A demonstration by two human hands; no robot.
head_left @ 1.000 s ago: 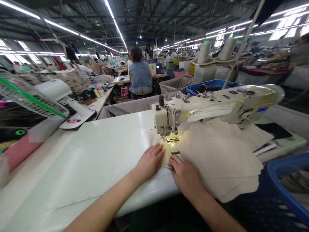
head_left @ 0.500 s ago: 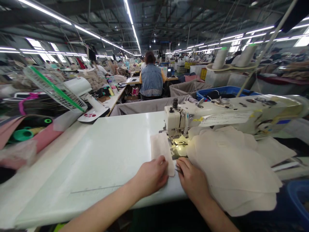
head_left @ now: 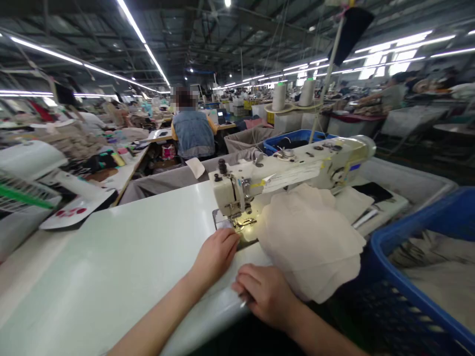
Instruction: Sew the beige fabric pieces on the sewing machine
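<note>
My left hand (head_left: 218, 249) is beside the needle area of a white sewing machine (head_left: 274, 175), just in front of the presser foot (head_left: 245, 222). Its fingers are bent and pressed together; whatever they pinch, if anything, is hidden. Nearer the table's front edge, my right hand (head_left: 265, 294) is curled round a small metal tool (head_left: 245, 298), mostly covered by the fingers. A stack of cream fabric pieces (head_left: 311, 242) lies to the right of the needle, partly overhanging the front edge. One cream fabric piece (head_left: 195, 168) is beyond the table's back edge, by the grey cloth bin.
A blue basket (head_left: 386, 247) holding fabric stands at the right. The grey cloth bin (head_left: 156, 185) runs behind the white table (head_left: 148, 247). At the left is a white fan (head_left: 33, 160). Thread cones (head_left: 279, 96) stand behind the machine; a person (head_left: 193, 131) sits ahead.
The cream piece under my left hand has left the table top and is now beyond its back edge. My left hand has moved to the presser foot. The view has swung right.
</note>
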